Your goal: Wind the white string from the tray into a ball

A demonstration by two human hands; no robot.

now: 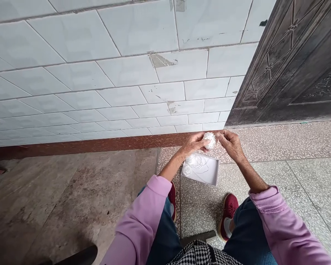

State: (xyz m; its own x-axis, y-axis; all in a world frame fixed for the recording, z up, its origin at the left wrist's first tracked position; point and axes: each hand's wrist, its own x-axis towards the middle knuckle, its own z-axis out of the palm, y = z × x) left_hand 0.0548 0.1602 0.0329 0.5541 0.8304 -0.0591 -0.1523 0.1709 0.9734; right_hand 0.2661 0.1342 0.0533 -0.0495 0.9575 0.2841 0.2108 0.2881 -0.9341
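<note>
My left hand (196,144) is closed around a white, frilly ball-like piece of yarn work (209,140), thumb across its front. Just right of it, my right hand (231,143) is pinched, fingertips close to the piece's edge. Something thin seems to be between those fingertips, too small to make out. Below the hands a shallow white box (213,173) rests on the floor. In its left part lie loose loops of white yarn (194,161) and a small wound white yarn ball (187,169).
A white tiled wall (143,73) rises in front, with a dark carved door (300,73) at right. My red shoes (230,206) stand on the speckled floor (300,191) near the box. A dark curved object (82,255) is at the lower left.
</note>
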